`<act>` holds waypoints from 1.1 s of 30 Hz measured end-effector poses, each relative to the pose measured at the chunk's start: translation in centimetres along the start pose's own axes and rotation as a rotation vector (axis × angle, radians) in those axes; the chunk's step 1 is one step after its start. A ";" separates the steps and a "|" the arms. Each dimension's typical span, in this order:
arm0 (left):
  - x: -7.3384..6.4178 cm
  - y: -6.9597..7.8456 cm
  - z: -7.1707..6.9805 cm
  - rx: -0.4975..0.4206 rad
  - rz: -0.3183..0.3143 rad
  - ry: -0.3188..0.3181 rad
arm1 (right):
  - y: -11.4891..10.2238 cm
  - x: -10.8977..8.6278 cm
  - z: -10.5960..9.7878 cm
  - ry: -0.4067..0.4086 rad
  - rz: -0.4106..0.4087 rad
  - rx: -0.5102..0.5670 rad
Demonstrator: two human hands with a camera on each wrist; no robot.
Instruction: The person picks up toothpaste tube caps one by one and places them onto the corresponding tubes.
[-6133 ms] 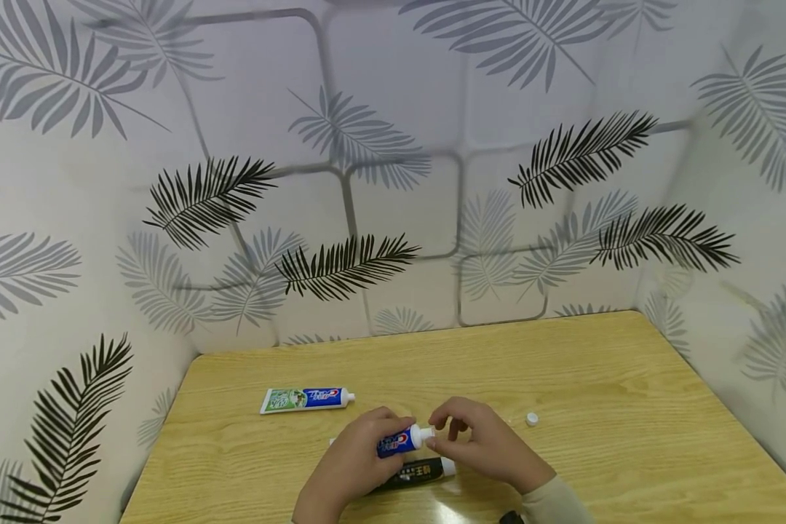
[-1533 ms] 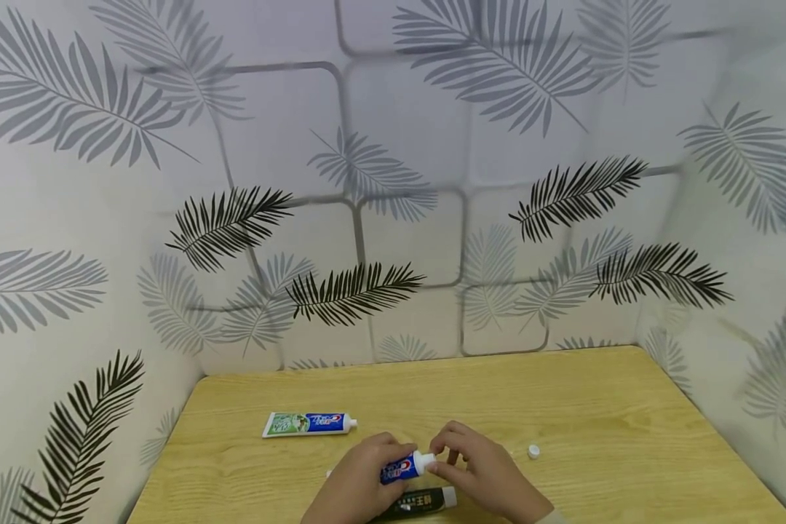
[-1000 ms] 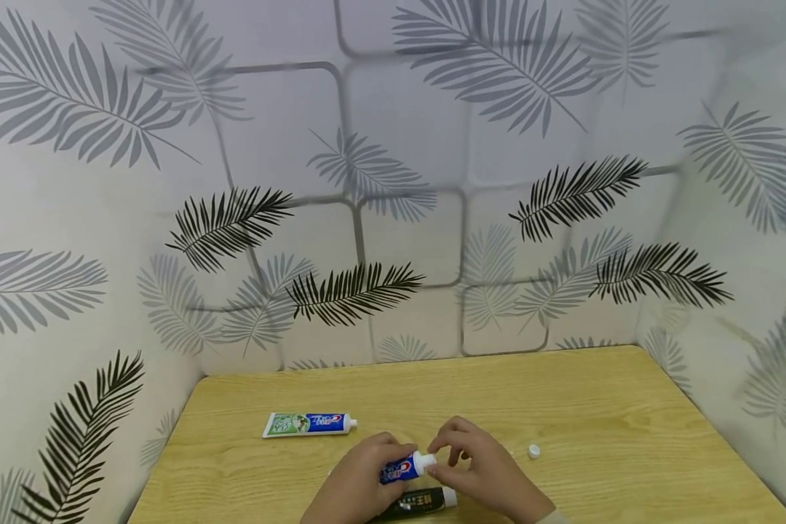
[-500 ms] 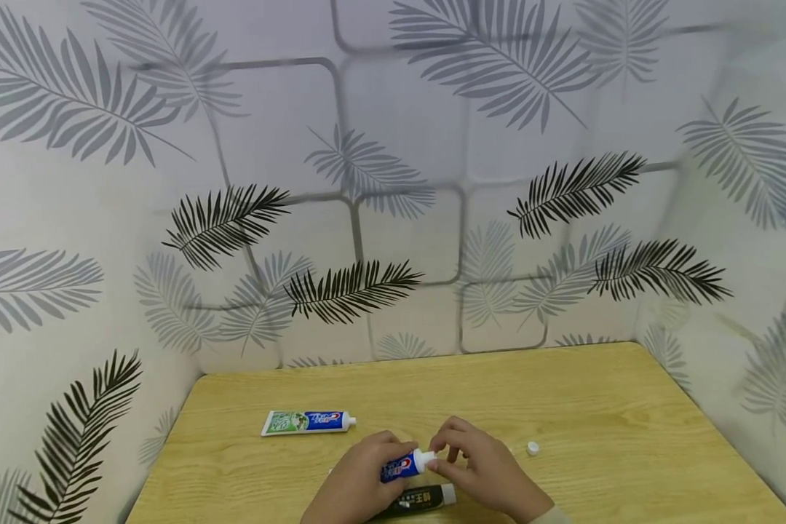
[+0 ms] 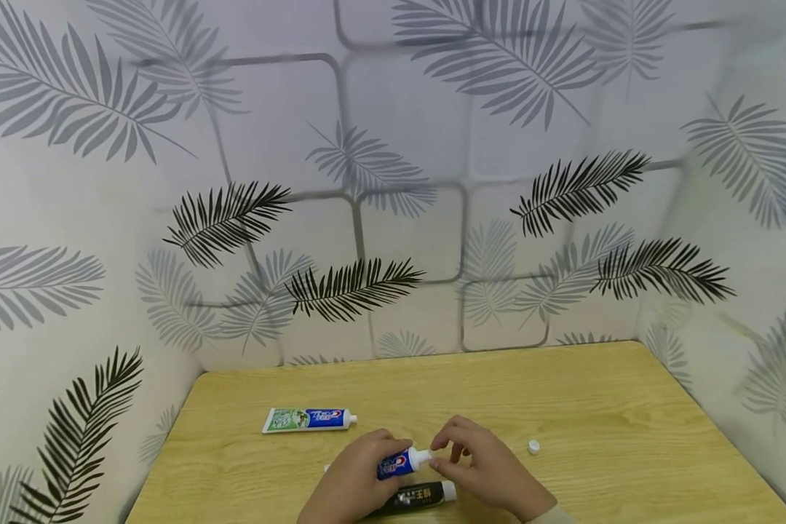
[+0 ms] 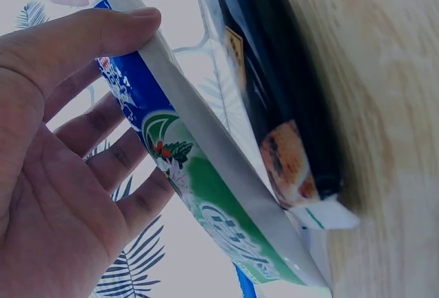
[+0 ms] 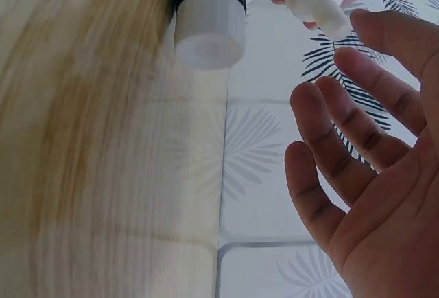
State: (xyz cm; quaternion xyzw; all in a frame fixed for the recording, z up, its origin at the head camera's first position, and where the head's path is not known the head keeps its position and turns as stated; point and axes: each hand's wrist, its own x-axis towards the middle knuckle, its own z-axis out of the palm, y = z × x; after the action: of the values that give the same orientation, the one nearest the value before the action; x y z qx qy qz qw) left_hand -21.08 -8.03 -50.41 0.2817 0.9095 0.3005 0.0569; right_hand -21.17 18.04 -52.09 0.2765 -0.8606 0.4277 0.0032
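Observation:
My left hand (image 5: 356,477) grips a blue, green and white toothpaste tube (image 6: 195,167), its thumb across the blue upper part and fingers behind. The tube's narrow white tip (image 7: 335,23) points at my right hand (image 5: 481,462). That hand's thumb and index finger stand just off the tip, apart from each other, its other fingers loosely bent. Below the held tube lies a black toothpaste tube (image 5: 419,496) with a white cap (image 7: 209,30), partly hidden by my left hand in the head view.
Another blue and green toothpaste tube (image 5: 308,420) lies farther back on the left, its narrow end facing right. A small white cap (image 5: 533,447) sits to the right of my right hand. The wooden table (image 5: 602,407) meets leaf-patterned walls (image 5: 406,218) behind and at both sides.
The held tube has shifted slightly left, and my right thumb and index finger have come off its tip. The head view has tilted up since the oldest frame, losing a black object at the bottom.

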 end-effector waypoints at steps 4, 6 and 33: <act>0.0 -0.2 0.1 0.010 -0.014 0.007 | 0.1 0.0 -0.3 0.029 -0.006 -0.025; 0.0 -0.3 0.2 0.014 -0.016 0.010 | 0.1 0.1 -0.4 0.039 -0.007 -0.025; 0.3 -0.6 0.7 -0.011 -0.030 -0.012 | 0.1 -0.1 -1.2 0.050 0.025 -0.019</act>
State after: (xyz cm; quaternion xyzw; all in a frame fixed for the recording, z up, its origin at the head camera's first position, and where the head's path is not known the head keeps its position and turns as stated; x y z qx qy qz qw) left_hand -21.40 -7.88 -51.32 0.2695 0.9116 0.3028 0.0681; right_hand -21.39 19.06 -51.47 0.2551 -0.8677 0.4261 0.0220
